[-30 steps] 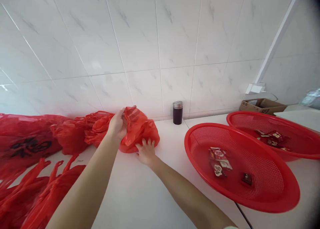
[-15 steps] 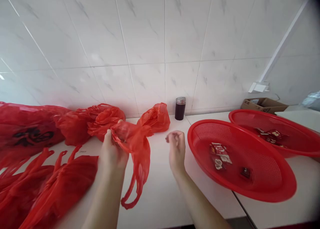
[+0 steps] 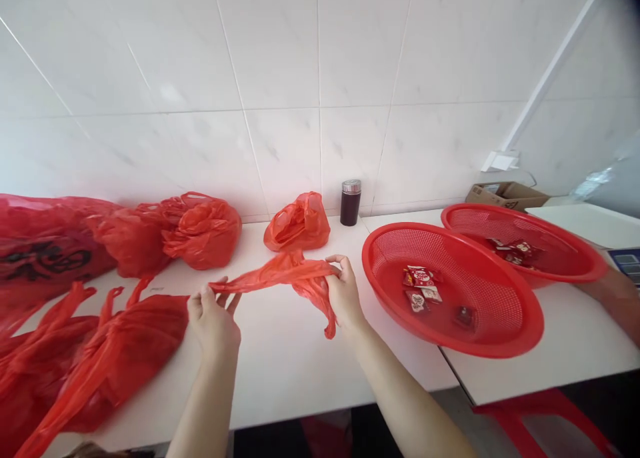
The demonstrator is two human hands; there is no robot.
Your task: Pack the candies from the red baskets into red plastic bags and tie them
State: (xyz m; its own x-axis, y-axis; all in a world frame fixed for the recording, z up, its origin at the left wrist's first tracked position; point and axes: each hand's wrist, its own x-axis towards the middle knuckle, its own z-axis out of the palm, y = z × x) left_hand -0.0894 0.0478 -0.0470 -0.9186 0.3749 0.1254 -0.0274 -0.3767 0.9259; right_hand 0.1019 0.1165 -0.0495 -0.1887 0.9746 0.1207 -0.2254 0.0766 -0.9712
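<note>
Between my two hands a red plastic bag (image 3: 285, 273) is stretched sideways above the white table (image 3: 280, 371). My left hand (image 3: 215, 318) pinches one end of it, fingers closed. The other end is gripped by my right hand (image 3: 345, 290), and a loose strip hangs below that hand. Just beyond the held bag, another crumpled red bag (image 3: 299, 223) sits near the wall. To the right of my right hand stands a red perforated basket (image 3: 385, 265) with several small wrapped packets (image 3: 421, 277) lying inside.
Several filled red bags (image 3: 135, 338) cover the left side. A dark jar with a metal lid (image 3: 351, 203) stands by the wall. A second red basket (image 3: 580, 265) holds packets, with another person's arm (image 3: 610, 298) beside it. A cardboard box (image 3: 505, 195) is behind.
My right hand, empty before, has taken hold of the bag. The bag is now pulled out sideways instead of hanging from my left hand. Another person's arm appears at the right.
</note>
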